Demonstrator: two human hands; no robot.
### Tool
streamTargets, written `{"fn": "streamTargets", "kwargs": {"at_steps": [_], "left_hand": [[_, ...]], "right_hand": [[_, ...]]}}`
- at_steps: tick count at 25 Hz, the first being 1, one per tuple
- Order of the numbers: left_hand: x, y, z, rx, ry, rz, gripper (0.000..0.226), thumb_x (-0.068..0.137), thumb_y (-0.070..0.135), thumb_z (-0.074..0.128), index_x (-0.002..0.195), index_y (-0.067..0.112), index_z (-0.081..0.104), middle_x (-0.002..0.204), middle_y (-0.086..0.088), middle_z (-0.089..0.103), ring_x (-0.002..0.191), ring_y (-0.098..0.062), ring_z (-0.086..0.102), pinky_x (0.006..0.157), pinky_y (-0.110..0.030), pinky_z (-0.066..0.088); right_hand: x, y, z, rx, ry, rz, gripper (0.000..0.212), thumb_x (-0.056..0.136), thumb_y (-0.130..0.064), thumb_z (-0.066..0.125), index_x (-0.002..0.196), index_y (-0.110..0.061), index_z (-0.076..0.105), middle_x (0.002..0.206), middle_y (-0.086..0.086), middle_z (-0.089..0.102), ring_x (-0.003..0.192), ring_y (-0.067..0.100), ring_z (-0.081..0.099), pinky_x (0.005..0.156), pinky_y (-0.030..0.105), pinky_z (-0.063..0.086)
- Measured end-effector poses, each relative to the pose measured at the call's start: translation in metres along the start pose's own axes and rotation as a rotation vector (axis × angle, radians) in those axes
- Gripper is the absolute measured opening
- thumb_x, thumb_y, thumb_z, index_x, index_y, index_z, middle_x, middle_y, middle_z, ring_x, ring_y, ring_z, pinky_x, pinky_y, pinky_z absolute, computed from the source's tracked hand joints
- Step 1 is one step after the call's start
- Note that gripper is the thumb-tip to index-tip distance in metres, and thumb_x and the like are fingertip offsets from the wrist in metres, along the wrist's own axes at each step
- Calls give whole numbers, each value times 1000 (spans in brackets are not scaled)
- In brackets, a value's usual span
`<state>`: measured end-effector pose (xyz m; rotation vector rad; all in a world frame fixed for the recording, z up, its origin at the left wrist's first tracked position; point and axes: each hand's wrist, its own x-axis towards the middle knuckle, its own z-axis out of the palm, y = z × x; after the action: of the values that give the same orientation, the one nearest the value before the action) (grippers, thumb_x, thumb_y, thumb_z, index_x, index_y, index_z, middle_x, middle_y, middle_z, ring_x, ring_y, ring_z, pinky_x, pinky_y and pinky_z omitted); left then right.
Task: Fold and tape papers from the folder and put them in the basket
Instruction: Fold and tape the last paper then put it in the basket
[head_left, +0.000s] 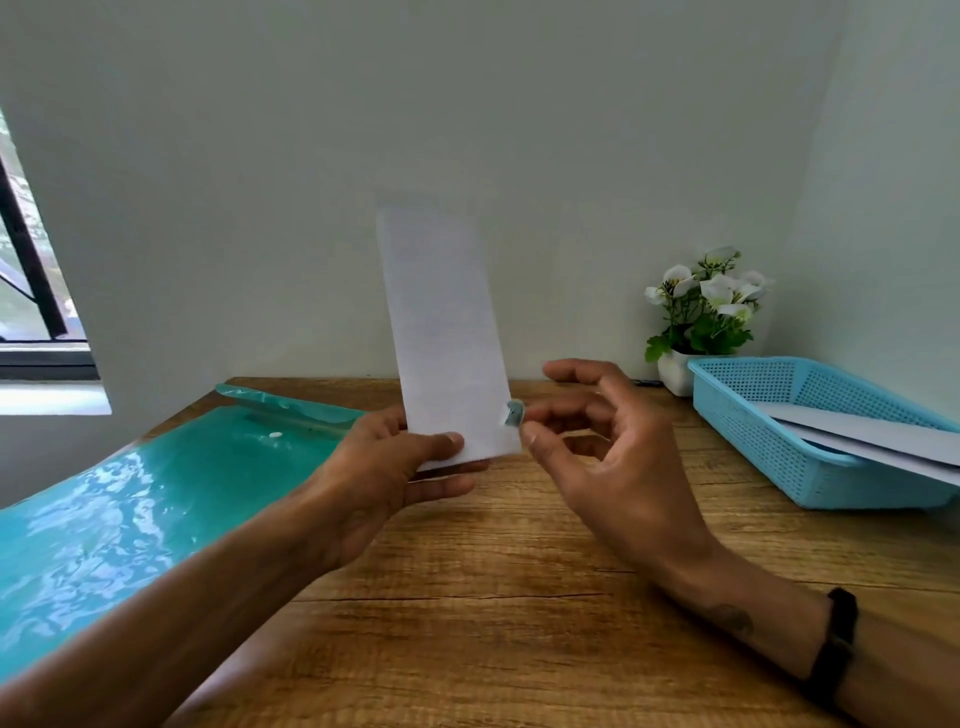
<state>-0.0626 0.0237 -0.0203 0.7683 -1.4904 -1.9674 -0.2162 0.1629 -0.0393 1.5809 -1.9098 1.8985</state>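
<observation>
Far left, a window (31, 270); below it, a teal folder (156, 499) lying flat on the wooden surface (519, 597), snap button visible. Next, the left hand (384, 467), gripping the folded paper (447, 332) by its bottom edge — thumb across the front, fingers curled behind — holding it upright above the surface, well clear of everything. At the paper's lower right edge, a small piece of tape (514, 414), pinched between thumb and forefinger of the right hand (608, 447), other fingers loosely spread; black band on that wrist. Whether the tape already sticks to the paper or merely touches its edge: hard to tell. Step in hand, by the look of it: sealing the fold with tape. To do it well: keep the left grip firm and low so the layers stay aligned; lay half the tape on the front face, wrap the rest round the edge, then press flat with the thumb — no wrinkles, no gap between layers. Risk: paper bowing or layers slipping under one-sided pressure while held in air; bracing on the surface may help. Further right, a potted plant (701, 312) by the wall, and the blue basket (779, 431) with other folded papers (883, 441) already inside, waiting for this one.
</observation>
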Motion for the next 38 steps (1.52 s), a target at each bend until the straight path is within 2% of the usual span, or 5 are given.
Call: {"fn": "streamTargets", "kwargs": {"at_steps": [4, 11, 21, 26, 38], "left_hand": [[1, -4, 3, -71, -3, -26, 37, 93, -1, 67, 129, 2, 58, 120, -21, 72, 97, -33, 78, 75, -37, 66], [-2, -2, 7, -57, -91, -60, 32, 99, 9, 62, 130, 5, 56, 106, -22, 78, 90, -30, 79, 77, -36, 65], [-3, -7, 5, 45, -141, -90, 42, 87, 8, 74, 126, 3, 61, 106, -19, 79, 91, -25, 79, 78, -31, 65], [-2, -11, 7, 86, -144, -77, 48, 85, 12, 75, 130, 5, 60, 104, -17, 79, 90, -23, 79, 71, -26, 65], [0, -14, 6, 43, -138, -41, 54, 86, 10, 74, 136, 5, 55, 108, -18, 78, 97, -28, 78, 72, -29, 66]], "right_hand": [[0, 2, 0, -42, -64, 65, 52, 85, -23, 84, 131, -28, 59, 92, -10, 78, 89, 1, 74, 77, 19, 62], [3, 6, -1, -58, -82, 138, 47, 83, -28, 86, 122, -33, 61, 89, -17, 77, 83, -4, 74, 66, 8, 55], [3, 5, -1, 7, -88, 160, 44, 83, -25, 85, 121, -29, 63, 88, -10, 79, 89, 1, 75, 87, 28, 59], [3, 5, 0, -21, -89, 132, 39, 83, -23, 85, 115, -27, 63, 89, -8, 78, 89, 2, 75, 83, 27, 62], [3, 7, 0, -57, -104, 145, 34, 83, -17, 85, 107, -26, 62, 90, -5, 73, 88, 1, 71, 71, 15, 59]]}}
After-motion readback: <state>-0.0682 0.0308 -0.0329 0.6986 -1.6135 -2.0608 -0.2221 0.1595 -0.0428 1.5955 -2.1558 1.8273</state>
